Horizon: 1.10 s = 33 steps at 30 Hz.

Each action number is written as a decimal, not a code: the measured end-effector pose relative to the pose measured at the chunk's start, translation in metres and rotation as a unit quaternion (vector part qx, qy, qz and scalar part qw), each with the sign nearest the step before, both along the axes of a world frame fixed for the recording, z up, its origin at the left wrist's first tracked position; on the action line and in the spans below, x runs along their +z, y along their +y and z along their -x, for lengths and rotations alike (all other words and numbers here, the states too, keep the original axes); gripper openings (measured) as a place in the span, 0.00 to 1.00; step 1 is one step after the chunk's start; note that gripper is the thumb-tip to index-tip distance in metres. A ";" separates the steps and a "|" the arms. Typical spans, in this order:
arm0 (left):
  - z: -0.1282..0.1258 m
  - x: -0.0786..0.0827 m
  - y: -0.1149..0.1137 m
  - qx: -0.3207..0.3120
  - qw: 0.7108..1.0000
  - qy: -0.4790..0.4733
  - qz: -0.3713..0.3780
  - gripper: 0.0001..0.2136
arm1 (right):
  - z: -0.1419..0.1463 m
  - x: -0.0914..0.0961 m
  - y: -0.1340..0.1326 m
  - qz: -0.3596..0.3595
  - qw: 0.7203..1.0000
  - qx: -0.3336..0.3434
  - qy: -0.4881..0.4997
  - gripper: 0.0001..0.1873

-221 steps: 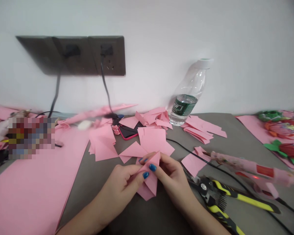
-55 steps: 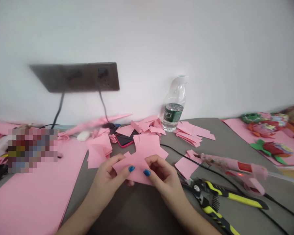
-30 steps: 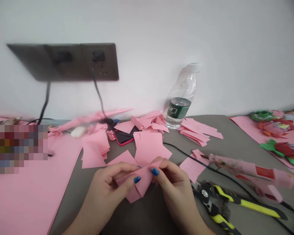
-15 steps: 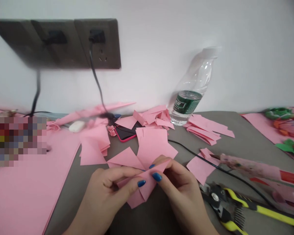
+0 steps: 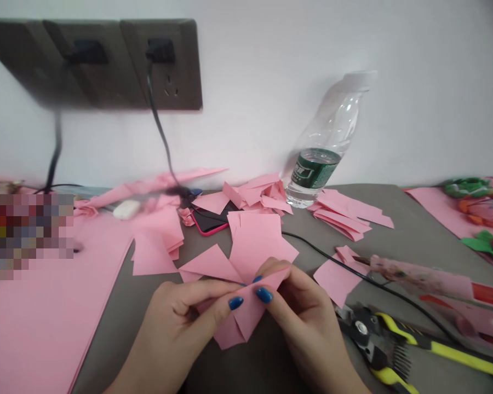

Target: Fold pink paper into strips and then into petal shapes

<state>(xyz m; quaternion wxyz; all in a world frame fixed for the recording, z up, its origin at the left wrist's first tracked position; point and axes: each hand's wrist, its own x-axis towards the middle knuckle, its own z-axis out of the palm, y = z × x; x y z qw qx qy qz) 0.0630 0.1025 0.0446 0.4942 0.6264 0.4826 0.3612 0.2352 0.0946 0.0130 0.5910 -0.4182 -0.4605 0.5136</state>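
Observation:
Between my hands is a piece of folded pink paper (image 5: pixel 246 320), with creases and pointed corners. My left hand (image 5: pixel 184 314) pinches its left side between thumb and forefinger. On the other side, my right hand (image 5: pixel 296 303) grips the upper fold, thumb in front and fingers behind. Both thumbs sit close together near the middle fold. Just beyond lie more pink paper pieces (image 5: pixel 257 241), some folded to points. Part of the held paper is hidden behind my fingers.
Yellow-and-black pliers (image 5: pixel 365 334) and a pink-and-red glue gun (image 5: pixel 419 276) lie at the right, a black cable near them. A water bottle (image 5: pixel 318 164) leans against the wall behind a phone (image 5: pixel 209 221). Large pink sheets (image 5: pixel 36 323) cover the left side.
The view has tilted very slightly, so the wall socket sits a little higher. My hands keep nearly the same hold on the paper.

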 end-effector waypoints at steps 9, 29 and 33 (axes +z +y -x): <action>-0.001 -0.001 -0.001 -0.013 1.000 -0.004 0.028 0.09 | 0.000 0.004 0.001 0.009 1.000 0.014 0.011 0.11; 0.003 -0.001 -0.003 -0.039 0.997 0.070 0.005 0.08 | 0.004 -0.007 -0.006 -0.026 0.998 0.036 0.040 0.10; -0.001 0.001 -0.001 -0.044 0.997 0.059 -0.003 0.08 | 0.002 -0.003 -0.004 -0.028 0.998 0.038 0.030 0.11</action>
